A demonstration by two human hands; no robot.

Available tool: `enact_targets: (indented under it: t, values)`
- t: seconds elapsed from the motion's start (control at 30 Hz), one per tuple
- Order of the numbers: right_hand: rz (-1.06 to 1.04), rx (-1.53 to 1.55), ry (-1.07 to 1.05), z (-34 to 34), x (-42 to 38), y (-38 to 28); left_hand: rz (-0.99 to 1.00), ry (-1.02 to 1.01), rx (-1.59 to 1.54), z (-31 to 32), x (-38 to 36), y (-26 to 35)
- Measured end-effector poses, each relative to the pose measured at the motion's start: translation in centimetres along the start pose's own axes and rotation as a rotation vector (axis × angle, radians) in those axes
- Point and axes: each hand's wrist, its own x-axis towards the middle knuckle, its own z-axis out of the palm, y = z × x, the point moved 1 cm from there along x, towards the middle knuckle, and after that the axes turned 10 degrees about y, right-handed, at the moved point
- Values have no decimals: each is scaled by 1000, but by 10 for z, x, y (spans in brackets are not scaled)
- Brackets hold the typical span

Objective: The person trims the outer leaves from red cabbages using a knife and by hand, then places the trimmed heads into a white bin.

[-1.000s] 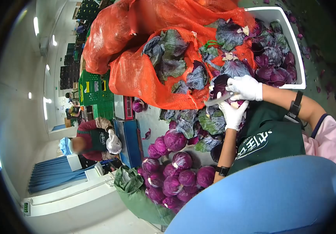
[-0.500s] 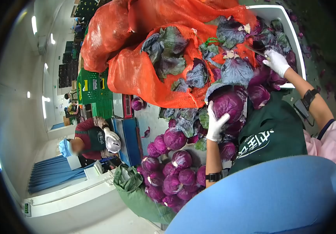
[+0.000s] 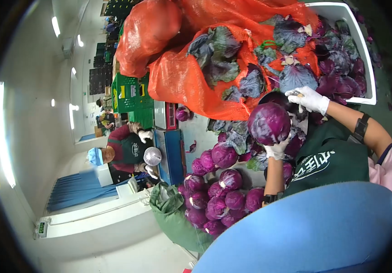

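My left hand, in a white glove, grips a round red cabbage from below, fingers around its underside. My right hand, also gloved, is closed just above and beside it. A small part of a knife's handle seems to show in its fingers; the blade cannot be made out. A dark outer leaf stands off the cabbage's far side, close to my right fingertips. Loose cabbage leaves lie on the orange mesh sack beyond. Several trimmed red cabbages are piled left of my left hand.
An orange mesh sack covers the far side. A white bin of leaves stands at the right. Cabbages rest against a green sack. Across the table, a co-worker has gloved hands apart beside a wrapped round item. Green crates stand behind.
My right hand has come from the leaf bin to the cabbage. My left hand has turned and raised the cabbage. The camera view has shifted; the co-worker's hands have parted from the round item.
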Motion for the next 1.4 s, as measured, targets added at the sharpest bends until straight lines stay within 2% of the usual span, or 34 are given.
enact_targets:
  t: [0.07, 0.17, 0.27, 0.37, 0.4, 0.43, 0.47, 0.53, 0.6, 0.67, 0.73, 0.77, 0.8, 0.9, 0.93, 1.0, 1.07, 1.13, 1.17, 1.2, 1.27, 1.3, 1.33, 1.4]
  values:
    - [-38, 28, -20, 0, -7, -16, -435, -313, -527, 24, -3, -15]
    - [-34, 28, -45, 5, -15, -31, -316, -335, -461, 29, -5, -13]
    - [-64, -19, -73, 5, -16, -27, -207, -276, -428, 38, -15, -3]
    - [-127, 0, -79, -5, -14, -7, 15, -114, -418, 32, -34, 30]
    - [-80, -52, -35, -12, -17, -6, 84, -50, -434, 30, -43, 42]
    - [-90, -35, -21, -20, -13, 8, 422, 206, -379, 41, -44, 57]
    - [-99, -17, -3, -32, -8, 24, 348, 65, -407, 30, -57, 76]
    - [-47, -55, 91, -54, -18, 19, 471, -11, -393, 16, -83, 107]
    - [-39, 3, 192, -73, -16, 39, 551, 92, -681, 0, -108, 137]
    - [-37, 17, 250, -94, -5, 73, 618, 51, -944, 19, -139, 143]
    - [23, 8, 306, -98, -12, 66, 732, -95, -1028, -6, -156, 165]
    - [54, -2, 330, -99, -16, 60, 809, -9, -1047, 11, -166, 169]
    - [49, -6, 324, -96, -19, 54, 966, 40, -1048, 5, -170, 184]
    - [21, 34, 289, -85, -16, 52, 1026, -30, -709, 6, -150, 218]
    - [-67, 35, 222, -80, -6, 64, 1044, -57, -596, 9, -141, 228]
    - [-92, -118, 25, -57, -20, 35, 1076, -110, -371, 17, -123, 243]
    - [-200, -408, -210, -31, -34, -4, 873, -7, -116, 71, -69, 236]
    - [-283, -849, -276, -18, -9, 26, 712, 67, 146, 120, -9, 223]
    - [-120, -810, -270, -15, -4, 25, 658, 85, 243, 134, 26, 219]
    - [80, -753, -94, -27, -2, 2, 569, 100, 486, 169, 76, 212]
    - [120, -577, 10, -61, 0, 18, 547, 121, 747, 195, 137, 216]
    - [133, -593, 73, -79, -7, 10, 546, 92, 813, 207, 162, 215]
    - [147, -611, 136, -98, -16, 1, 624, 131, 972, 223, 183, 211]
    - [176, -553, 293, -142, -20, 17, 813, 73, 1009, 250, 233, 218]
